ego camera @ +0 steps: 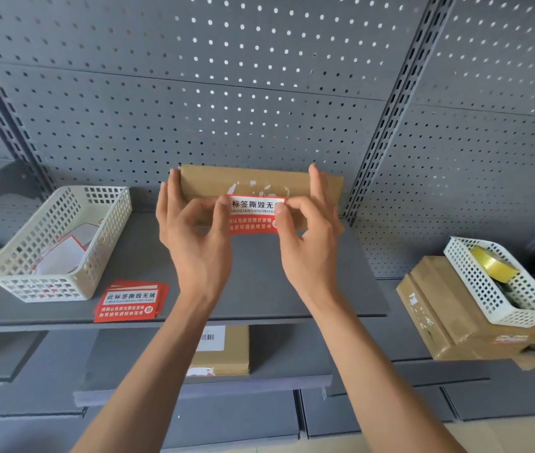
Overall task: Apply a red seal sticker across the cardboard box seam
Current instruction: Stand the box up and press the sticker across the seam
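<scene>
Red seal sticker (252,214): white band across its top, large black characters reading 标签撕毁无 between the two thumbs (further characters covered at either end); below that a line of Latin letters, partly legible as "IAOQIANSHIUWUX"; lower red field carries two lines of small white characters, too small to read with confidence.

Sticker lies against the front face of the cardboard box (246,183), its upper part on the box and its lower edge hanging just below the thumbs. Whether it straddles the seam exactly: cannot tell. White torn-label scraps show on the box just above the sticker.

Left hand (194,230): thumb tip on the sticker's left end, forefinger curled just behind it, remaining fingers spread wide and reaching to the box's left end. Right hand (308,233): thumb and forefinger closed narrowly on the sticker's right end; other fingers extended upward over the box's right part.

Stack of spare stickers (130,302) lies on the grey shelf (253,289), below and left of the left wrist; top one reads 此标签撕毁无效. White basket (60,243) sits left of the left hand's fingers. A second white basket (501,282) holding a yellow tape roll (491,263) sits well to the right of the right hand.
</scene>
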The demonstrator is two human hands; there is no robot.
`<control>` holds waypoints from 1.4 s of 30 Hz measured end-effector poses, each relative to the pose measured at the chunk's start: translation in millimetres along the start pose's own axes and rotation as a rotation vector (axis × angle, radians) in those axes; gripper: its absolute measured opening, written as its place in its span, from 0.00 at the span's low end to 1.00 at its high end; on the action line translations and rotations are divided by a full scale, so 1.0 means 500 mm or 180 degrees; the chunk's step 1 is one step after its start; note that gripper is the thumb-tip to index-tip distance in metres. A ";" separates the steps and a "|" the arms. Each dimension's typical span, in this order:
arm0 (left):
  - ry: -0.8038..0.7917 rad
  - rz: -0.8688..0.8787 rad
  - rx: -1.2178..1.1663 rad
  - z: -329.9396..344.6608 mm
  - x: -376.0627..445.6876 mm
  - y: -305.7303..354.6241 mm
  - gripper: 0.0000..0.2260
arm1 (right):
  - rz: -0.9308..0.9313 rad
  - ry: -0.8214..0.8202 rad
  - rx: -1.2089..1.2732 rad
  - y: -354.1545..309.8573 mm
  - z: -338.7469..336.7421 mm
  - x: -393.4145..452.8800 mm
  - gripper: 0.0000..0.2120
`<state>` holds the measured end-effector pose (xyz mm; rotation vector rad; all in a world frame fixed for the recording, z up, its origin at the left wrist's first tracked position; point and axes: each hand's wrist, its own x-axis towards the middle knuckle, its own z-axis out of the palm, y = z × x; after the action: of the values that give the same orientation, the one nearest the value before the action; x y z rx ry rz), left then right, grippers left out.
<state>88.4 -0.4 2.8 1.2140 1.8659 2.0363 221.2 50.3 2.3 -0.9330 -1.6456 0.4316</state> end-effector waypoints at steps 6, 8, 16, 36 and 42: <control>-0.0005 -0.0069 0.0495 0.016 0.019 0.009 0.12 | 0.0045 -0.0063 -0.0290 0.012 0.013 0.028 0.09; -0.0017 -0.0112 0.0611 0.016 0.022 0.012 0.13 | 0.0063 -0.0047 -0.0295 0.015 0.017 0.032 0.09; 0.0043 -0.0256 0.0669 0.030 0.025 0.019 0.12 | 0.0040 0.0054 -0.0302 0.018 0.024 0.030 0.08; 0.0218 -0.0244 0.0791 0.044 0.039 0.014 0.16 | -0.0031 0.0650 -0.1131 0.004 0.052 0.060 0.09; 0.0329 -0.0192 0.0877 0.050 0.039 0.007 0.17 | -0.0015 0.0754 -0.1264 0.010 0.060 0.055 0.09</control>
<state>92.1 29.7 13.0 1.1106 2.2630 1.8917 193.3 80.1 7.8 -1.2219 -1.5398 -0.0163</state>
